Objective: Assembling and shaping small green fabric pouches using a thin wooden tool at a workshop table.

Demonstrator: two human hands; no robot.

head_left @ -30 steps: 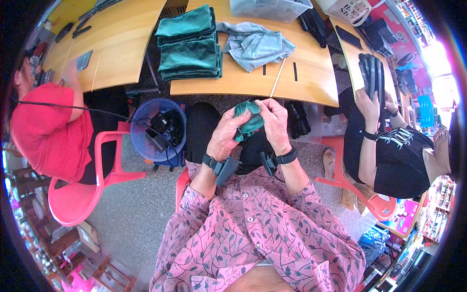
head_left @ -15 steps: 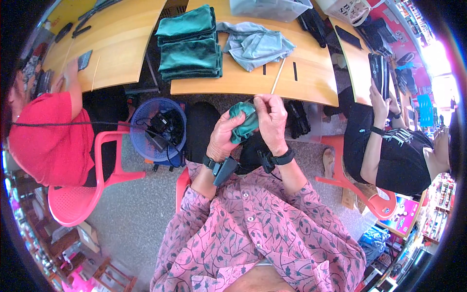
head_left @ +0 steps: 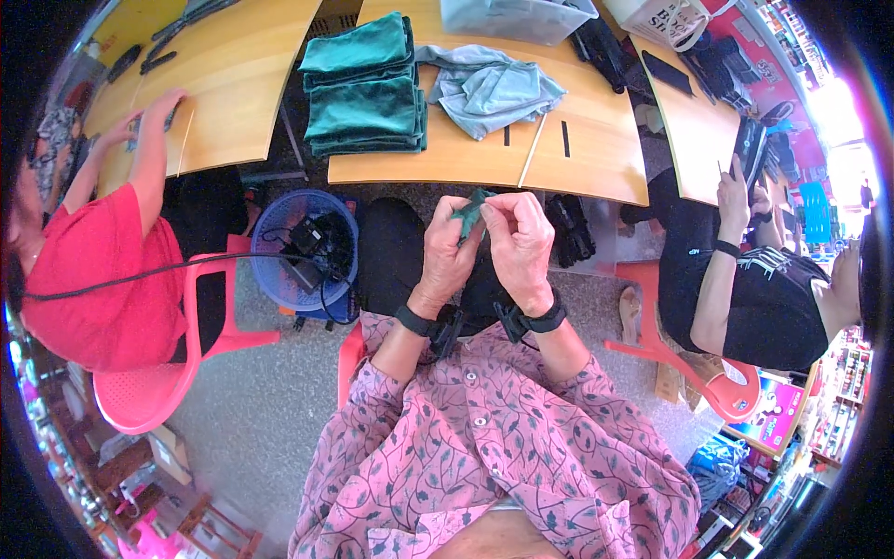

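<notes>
A small piece of green velvety cloth (head_left: 472, 215) is bunched up in front of my lap, just below the table's near edge. My left hand (head_left: 445, 250) is closed on it, thumb and curled fingers gripping the folds. Right beside it, my right hand (head_left: 518, 246) pinches at the cloth's edge with thumb and forefinger together. Most of the cloth is hidden behind the fingers. On the table beyond lie a stack of folded green velvety cloths (head_left: 363, 88) and, to its right, a crumpled pale grey-green cloth (head_left: 494, 88).
A wooden table (head_left: 419, 169) with a thin stick (head_left: 533, 149) stands ahead, a clear plastic bin (head_left: 517, 19) at its back. A blue basket (head_left: 270, 279) with black cables is at left. People sit on both sides, one on a red chair (head_left: 149, 396).
My left hand has turned and closed further over the green cloth, so less of it shows. My right hand has come down slightly, against the cloth. Both neighbours' arms have shifted.
</notes>
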